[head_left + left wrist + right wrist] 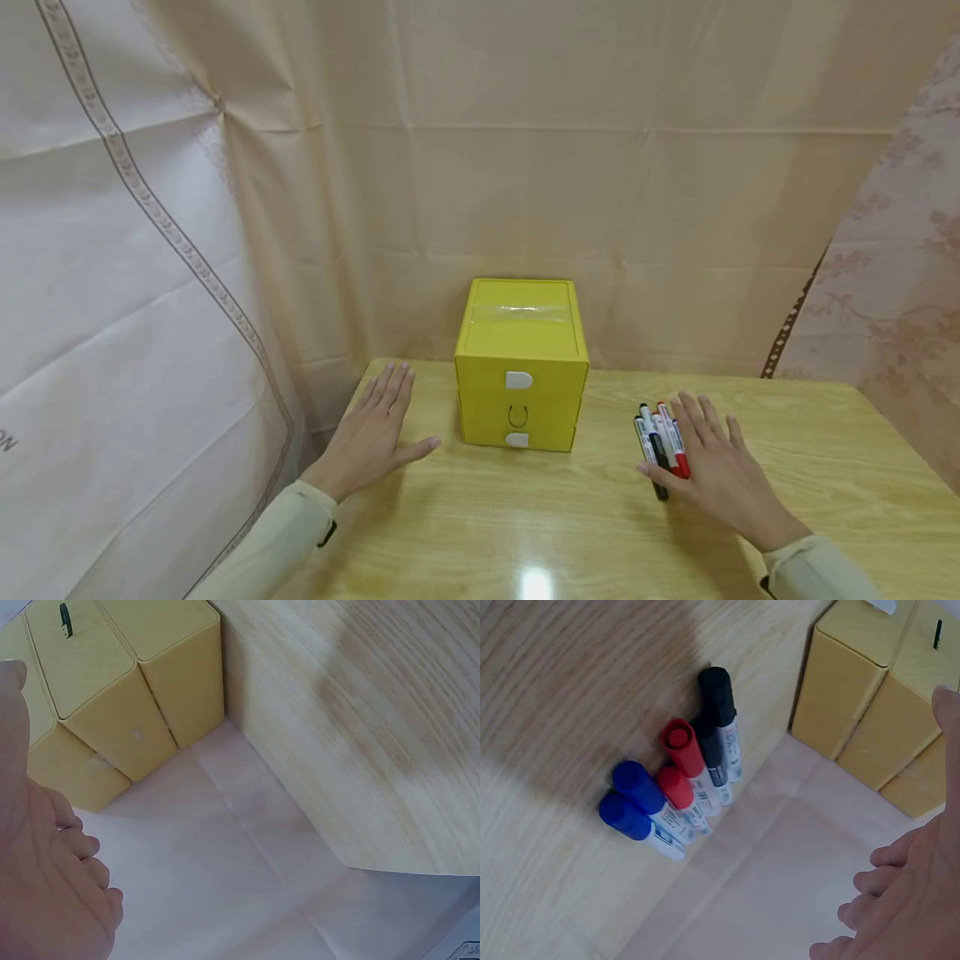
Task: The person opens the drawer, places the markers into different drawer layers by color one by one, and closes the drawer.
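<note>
A yellow drawer box (487,408) stands at the back middle of the table, with white pull tabs (518,381) and a dark loop handle on its front. To its left my left hand (375,433) is held out, fingers straight and thumb spread, holding nothing. My right hand (720,475) is likewise outstretched on the other side, close by a bunch of markers (652,437) and overlapping them in the head view. Side by side in the right wrist view lie markers with black caps (718,694), red caps (684,754) and blue caps (636,787).
The wooden table (465,525) ends at a back edge behind the box. Beige cloth (525,192) hangs behind it, a white cloth (135,333) hangs at the left, and a flowered cloth (900,275) at the right.
</note>
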`<state>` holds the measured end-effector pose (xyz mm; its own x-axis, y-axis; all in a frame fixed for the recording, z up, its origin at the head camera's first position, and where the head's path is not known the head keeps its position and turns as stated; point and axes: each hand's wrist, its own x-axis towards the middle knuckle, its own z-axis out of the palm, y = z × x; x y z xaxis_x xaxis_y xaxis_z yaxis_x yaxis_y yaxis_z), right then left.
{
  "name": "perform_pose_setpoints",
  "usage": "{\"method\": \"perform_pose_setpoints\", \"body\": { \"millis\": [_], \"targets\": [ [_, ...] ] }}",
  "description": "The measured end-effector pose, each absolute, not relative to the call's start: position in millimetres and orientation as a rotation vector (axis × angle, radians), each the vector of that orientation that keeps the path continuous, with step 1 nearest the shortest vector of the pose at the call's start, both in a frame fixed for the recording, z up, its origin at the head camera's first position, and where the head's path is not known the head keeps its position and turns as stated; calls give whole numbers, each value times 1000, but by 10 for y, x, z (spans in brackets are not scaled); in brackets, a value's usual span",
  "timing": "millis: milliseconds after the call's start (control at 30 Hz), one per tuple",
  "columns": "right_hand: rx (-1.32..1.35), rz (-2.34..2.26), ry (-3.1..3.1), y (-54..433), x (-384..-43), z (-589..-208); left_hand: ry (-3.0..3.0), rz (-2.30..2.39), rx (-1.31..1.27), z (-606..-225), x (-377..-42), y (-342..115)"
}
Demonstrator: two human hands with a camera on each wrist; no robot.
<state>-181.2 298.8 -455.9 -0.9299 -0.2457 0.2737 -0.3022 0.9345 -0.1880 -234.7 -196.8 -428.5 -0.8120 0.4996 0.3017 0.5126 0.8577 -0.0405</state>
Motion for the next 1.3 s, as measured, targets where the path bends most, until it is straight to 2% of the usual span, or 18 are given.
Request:
{"method": "perform_pose_setpoints", "body": {
  "millis": [233, 567, 767, 1300],
  "targets": [
    [382, 408, -2867, 2954, -1812, -4581, -2796, -180, -731, -4285, -2333, -1973],
    [353, 492, -2764, 2773, -1802, -4523, -2795, -792, -549, -4206, -2342, -1919],
    [329, 575, -2819, 2641, -1799, -4465, -2718, -1207, -550, -4097, -2411, -1808],
    [361, 667, -2815, 2444, -1851, -4464, -2593, -1466, -492, -3979, -2585, -1484]
  ]
}}
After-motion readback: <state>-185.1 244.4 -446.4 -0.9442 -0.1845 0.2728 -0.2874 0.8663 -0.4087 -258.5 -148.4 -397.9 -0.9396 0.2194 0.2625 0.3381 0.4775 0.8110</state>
